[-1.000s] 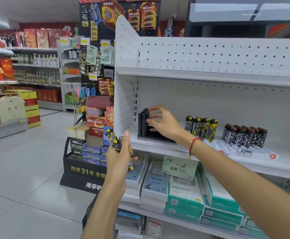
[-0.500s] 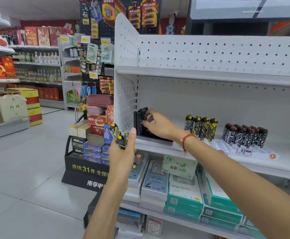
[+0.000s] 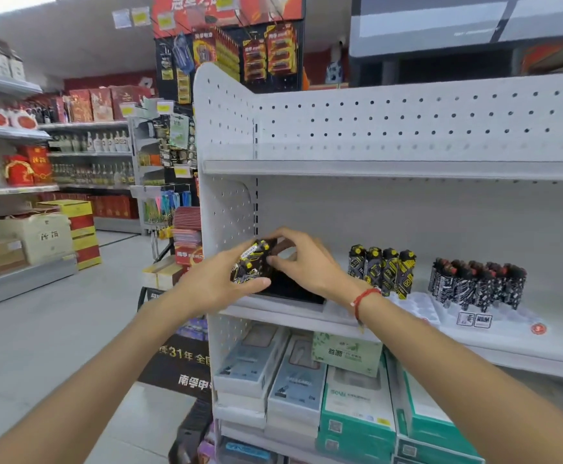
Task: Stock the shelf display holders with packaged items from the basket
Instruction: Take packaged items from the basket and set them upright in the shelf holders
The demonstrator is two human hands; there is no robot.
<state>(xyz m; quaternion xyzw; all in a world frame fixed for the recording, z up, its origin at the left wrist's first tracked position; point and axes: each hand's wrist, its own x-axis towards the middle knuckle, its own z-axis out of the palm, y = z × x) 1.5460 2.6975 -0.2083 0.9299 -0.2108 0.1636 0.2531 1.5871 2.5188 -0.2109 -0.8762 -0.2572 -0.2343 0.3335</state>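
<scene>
My left hand [image 3: 218, 283] grips a bundle of black-and-yellow packaged items [image 3: 251, 264] at the left end of the middle shelf [image 3: 306, 318]. The bundle is up against the black display holder [image 3: 293, 289]. My right hand [image 3: 301, 259] reaches over the holder, its fingertips pinching at the top of the bundle. A row of the same black-and-yellow items [image 3: 382, 267] stands in a white holder [image 3: 417, 304] to the right. The basket is not in view.
Black-and-red packaged items [image 3: 477, 283] fill the white holder further right. White perforated side panel [image 3: 228, 209] stands just left of my hands. Boxed goods [image 3: 357, 396] fill the shelf below. A battery display rack [image 3: 179, 360] stands on the aisle floor to the left.
My left hand has risen from below shelf level and carried the bundle up to the black holder. My right hand has shifted from the holder onto the bundle.
</scene>
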